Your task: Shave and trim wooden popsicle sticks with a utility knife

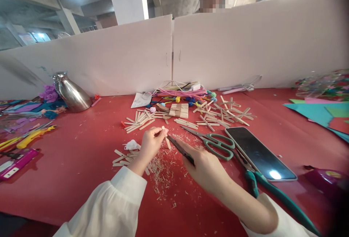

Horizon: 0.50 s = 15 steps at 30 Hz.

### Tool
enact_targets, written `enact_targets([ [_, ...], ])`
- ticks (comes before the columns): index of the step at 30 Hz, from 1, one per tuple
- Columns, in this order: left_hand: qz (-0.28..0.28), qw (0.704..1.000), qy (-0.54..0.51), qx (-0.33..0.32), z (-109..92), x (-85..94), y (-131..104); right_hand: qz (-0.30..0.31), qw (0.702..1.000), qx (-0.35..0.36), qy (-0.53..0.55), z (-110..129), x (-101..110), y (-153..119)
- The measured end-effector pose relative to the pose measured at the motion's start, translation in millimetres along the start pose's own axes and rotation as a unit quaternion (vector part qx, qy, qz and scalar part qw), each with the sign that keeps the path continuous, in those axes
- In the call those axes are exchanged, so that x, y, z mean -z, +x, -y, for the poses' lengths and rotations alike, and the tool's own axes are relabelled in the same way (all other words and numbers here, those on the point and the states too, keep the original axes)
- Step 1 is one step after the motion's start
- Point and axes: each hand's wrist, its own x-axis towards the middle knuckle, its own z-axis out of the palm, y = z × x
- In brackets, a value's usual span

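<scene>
My left hand [150, 143] pinches a wooden craft stick [168, 143] near its upper end, over the middle of the red table. A dark utility knife [183, 150] is in my right hand [205, 164], its tip pointing at the stick from the right. Whether the blade touches the wood I cannot tell. Wood shavings [163, 175] lie scattered beneath both hands. By my left wrist rest a small pile of craft sticks [119, 158] and a crumpled white piece [132, 145].
Green-handled scissors [218, 144], pliers [255, 178] and a phone [260, 153] lie to the right. Behind are loose sticks [140, 118], a bundled stack of sticks [179, 110] and coloured pipe cleaners [180, 92]. A metal jug [72, 93] stands back left, before a white partition [122, 58].
</scene>
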Motion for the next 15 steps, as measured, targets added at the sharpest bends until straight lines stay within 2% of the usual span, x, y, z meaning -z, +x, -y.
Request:
enact_targets([
  [10,-0.023,0.997,0.058,-0.038,-8.7,2.9,-3.0,0.024,0.999,-0.017,0.013,6.3,-1.5,0.7],
  [15,-0.024,0.996,0.075,-0.045,-13.3,2.6,-4.1,0.028,0.999,-0.008,-0.040,10.2,-7.4,-2.4],
])
